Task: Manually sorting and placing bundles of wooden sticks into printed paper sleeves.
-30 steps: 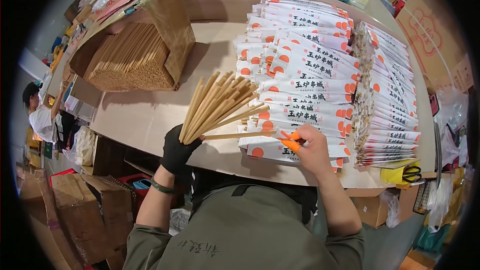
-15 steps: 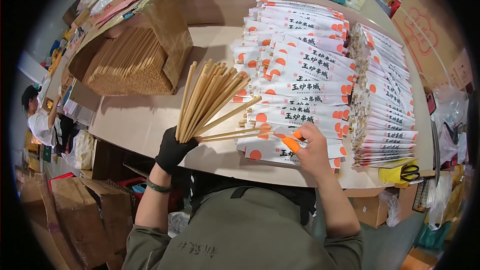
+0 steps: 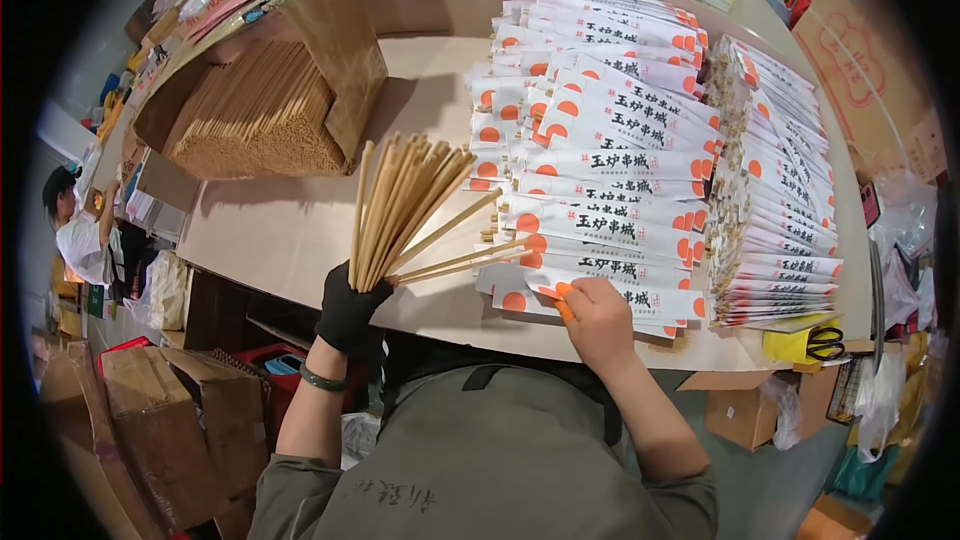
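My left hand [image 3: 350,312], in a black glove, is closed around the lower ends of a fanned bundle of wooden chopsticks [image 3: 405,210]. Two or three of these sticks splay out to the right, toward the paper sleeves. Orange covers sit on the thumb and finger of my right hand [image 3: 602,328]. That hand pinches the left end of a white paper chopstick sleeve [image 3: 543,284] with orange marks, at the near edge of an overlapping pile of sleeves [image 3: 620,162]. My fingers partly hide the pinched end.
An open cardboard box [image 3: 365,80] packed with chopsticks [image 3: 260,110] lies at the table's left. Filled sleeves [image 3: 775,180] form a stack on the right, with black-handled scissors [image 3: 825,342] near the corner. Another person [image 3: 85,235] is at far left.
My right hand has moved slightly left and down, onto the sleeve's end. The chopstick bundle has shifted a little left and down with my left hand.
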The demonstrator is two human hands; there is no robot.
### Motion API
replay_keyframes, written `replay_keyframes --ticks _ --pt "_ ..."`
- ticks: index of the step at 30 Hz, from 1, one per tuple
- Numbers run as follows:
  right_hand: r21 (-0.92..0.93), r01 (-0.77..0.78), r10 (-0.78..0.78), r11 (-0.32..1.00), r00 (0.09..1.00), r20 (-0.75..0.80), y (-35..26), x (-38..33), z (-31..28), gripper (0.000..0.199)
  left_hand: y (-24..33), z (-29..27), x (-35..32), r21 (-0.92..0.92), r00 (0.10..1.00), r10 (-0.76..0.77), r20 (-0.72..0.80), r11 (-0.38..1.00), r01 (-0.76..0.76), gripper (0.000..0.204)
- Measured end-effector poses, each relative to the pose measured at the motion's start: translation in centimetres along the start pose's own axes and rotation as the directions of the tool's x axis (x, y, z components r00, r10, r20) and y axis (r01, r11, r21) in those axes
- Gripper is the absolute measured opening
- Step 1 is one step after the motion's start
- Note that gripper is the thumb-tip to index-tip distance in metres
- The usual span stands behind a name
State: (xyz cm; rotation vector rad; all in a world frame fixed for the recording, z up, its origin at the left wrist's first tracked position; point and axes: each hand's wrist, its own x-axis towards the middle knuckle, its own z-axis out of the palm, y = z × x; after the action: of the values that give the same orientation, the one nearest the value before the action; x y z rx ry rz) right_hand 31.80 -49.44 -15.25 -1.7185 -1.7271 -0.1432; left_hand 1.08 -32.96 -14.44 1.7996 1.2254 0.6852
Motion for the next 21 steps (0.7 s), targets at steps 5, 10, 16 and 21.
replay_keyframes --ticks 5,10,16,21 --pt "0.387 -0.445 0.383 0.808 0.895 0.230 0.6 0.6 -0.7 0.016 -0.2 0.3 -0.7 0.061 1.000 -0.011 0.025 0.998 0.009 0.028" --pt "0.549 -0.651 0.480 0.523 0.758 0.441 0.7 1.1 -1.6 0.011 1.4 0.1 -0.5 0.070 0.995 0.068 0.068 0.995 -0.073 0.028" --pt "0.510 -0.662 0.484 0.549 0.750 0.451 1.7 1.3 -1.6 0.010 1.9 -0.5 1.2 0.137 0.980 0.152 0.128 0.976 -0.169 0.033" --pt "0.371 -0.333 0.225 0.867 0.926 0.304 1.0 2.1 -2.9 0.009 2.7 -1.3 1.0 0.215 0.969 0.182 0.168 0.952 -0.216 0.029"
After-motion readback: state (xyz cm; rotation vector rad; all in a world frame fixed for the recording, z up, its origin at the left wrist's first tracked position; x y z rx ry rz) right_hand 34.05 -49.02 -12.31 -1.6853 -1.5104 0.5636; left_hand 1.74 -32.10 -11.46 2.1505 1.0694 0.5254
